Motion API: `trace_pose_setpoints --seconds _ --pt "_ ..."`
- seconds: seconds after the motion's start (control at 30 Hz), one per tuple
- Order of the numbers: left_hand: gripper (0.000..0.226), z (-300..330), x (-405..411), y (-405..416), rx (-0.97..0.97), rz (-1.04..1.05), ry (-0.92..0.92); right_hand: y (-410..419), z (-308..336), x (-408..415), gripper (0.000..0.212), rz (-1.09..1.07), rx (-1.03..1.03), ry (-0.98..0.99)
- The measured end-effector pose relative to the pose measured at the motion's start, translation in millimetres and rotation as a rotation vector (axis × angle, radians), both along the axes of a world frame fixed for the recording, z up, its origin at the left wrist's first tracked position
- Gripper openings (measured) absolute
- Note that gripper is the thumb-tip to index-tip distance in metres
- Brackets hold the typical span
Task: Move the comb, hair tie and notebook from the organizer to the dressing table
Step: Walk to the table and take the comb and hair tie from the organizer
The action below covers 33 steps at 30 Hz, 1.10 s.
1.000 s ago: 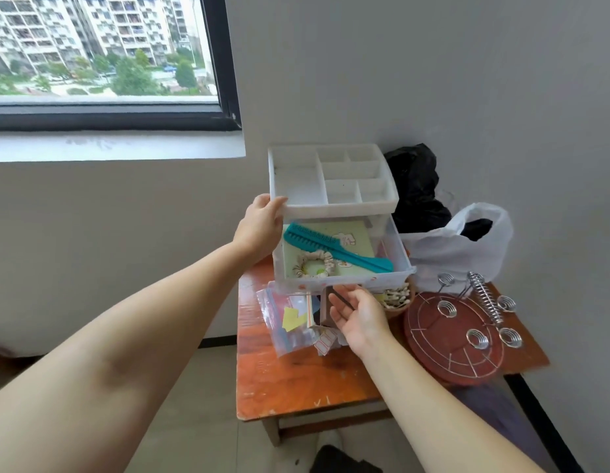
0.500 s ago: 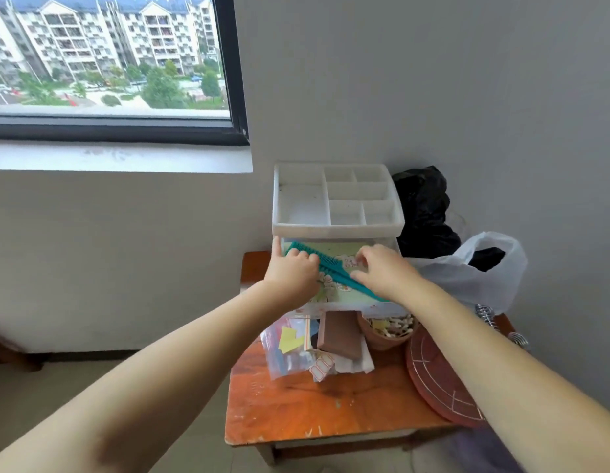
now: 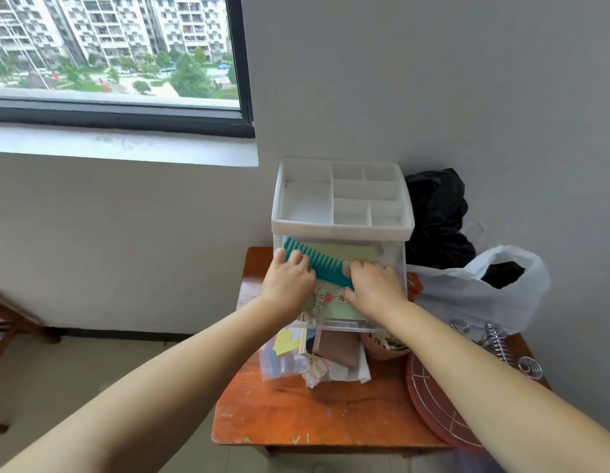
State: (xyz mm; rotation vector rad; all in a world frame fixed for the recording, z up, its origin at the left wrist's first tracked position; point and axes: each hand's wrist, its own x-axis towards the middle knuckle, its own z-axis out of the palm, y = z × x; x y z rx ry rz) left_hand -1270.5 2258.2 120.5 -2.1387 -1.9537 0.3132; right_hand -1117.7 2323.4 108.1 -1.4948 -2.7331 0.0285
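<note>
A white organizer (image 3: 342,227) stands at the back of the small wooden dressing table (image 3: 296,414), its clear drawer (image 3: 395,268) pulled out. Inside lies a green notebook (image 3: 344,252) with a teal comb (image 3: 322,268) slanting across it. My left hand (image 3: 288,281) rests in the drawer with its fingers curled over the comb's toothed end. My right hand (image 3: 375,285) covers the handle end, thumb on the notebook. The patterned hair tie (image 3: 308,312) peeks out below my left hand, mostly hidden.
In front of the organizer lie a zip bag of papers (image 3: 283,356), a brown box (image 3: 336,348) and a clay bowl (image 3: 385,349). A round red board (image 3: 433,404), metal spirals (image 3: 494,339), a white bag (image 3: 467,295) and a black bag (image 3: 436,206) fill the right side.
My left hand left the organizer's side and my right hand left the drawer front; both went into the open drawer and now lie on the comb. The camera has moved closer.
</note>
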Motion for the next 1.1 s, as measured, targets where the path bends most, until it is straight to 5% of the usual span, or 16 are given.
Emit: trace_pose_setpoints --seconds 0.4,0.73,0.93,1.1 --pt "0.02 -12.7 -2.7 -0.8 0.101 -0.04 -0.23 0.1 24.4 17.1 0.034 -0.047 -0.399 0.181" --pt "0.003 8.4 -10.8 -11.3 0.045 0.186 -1.093 -19.0 41.8 21.6 0.014 -0.112 -0.468 0.225" --pt "0.02 14.5 -25.0 -33.9 0.022 0.278 -1.388 -37.2 43.3 28.9 0.012 -0.197 -0.455 0.251" --pt "0.014 25.0 -34.0 -55.9 0.112 0.366 -1.682 -58.5 48.2 19.5 0.011 -0.139 -0.496 0.316"
